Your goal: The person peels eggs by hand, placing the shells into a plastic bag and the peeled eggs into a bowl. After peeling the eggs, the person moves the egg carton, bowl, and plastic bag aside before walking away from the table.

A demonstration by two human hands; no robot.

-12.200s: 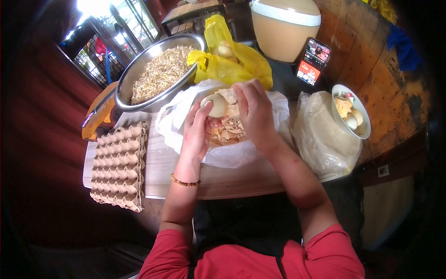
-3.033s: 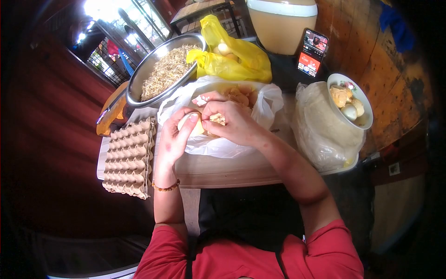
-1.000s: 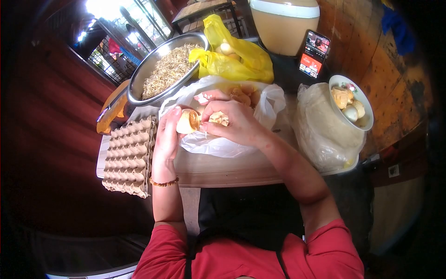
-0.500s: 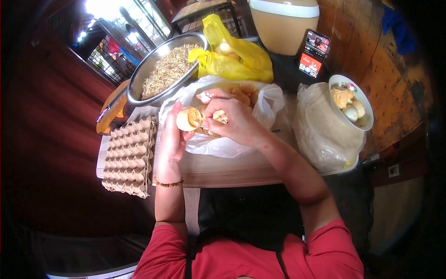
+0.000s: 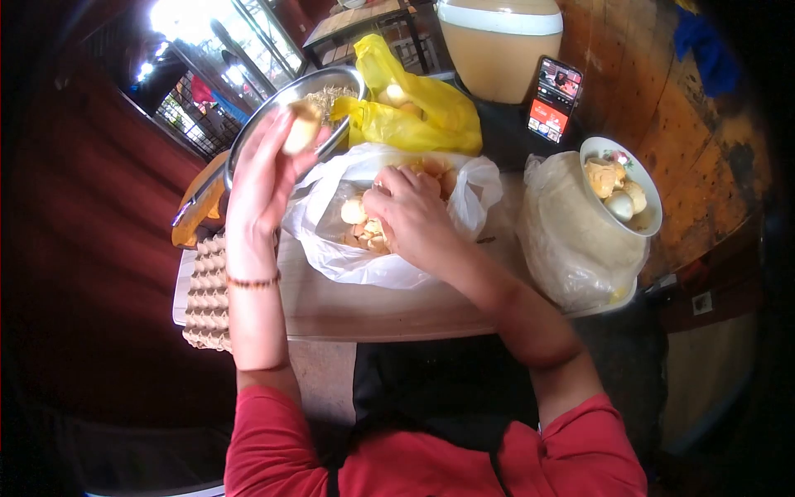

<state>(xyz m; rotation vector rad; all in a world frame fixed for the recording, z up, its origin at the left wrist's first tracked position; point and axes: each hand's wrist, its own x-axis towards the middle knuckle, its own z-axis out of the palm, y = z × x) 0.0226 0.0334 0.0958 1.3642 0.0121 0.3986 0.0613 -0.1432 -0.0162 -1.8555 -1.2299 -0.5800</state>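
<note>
My left hand is raised at the near side of the metal basin, its fingers wrapped round a pale yellow egg. Motion blurs that hand slightly. Lower and to the right, my right hand reaches into the open white plastic bag. Its fingers are curled down among the bag's contents, and the fingertips are hidden. Broken eggshells lie in the bag beside that hand, with a rounded pale piece on top of them.
A yellow bag with eggs stands behind. Dry husks fill the basin. Cardboard egg trays sit at the left. On the right are a bowl of eggs and other food, a clear plastic bag and an upright phone.
My left hand has moved up and left with the egg, away from my right hand. My right hand has left the egg and lowered into the white bag, its fingers now curled over the contents.
</note>
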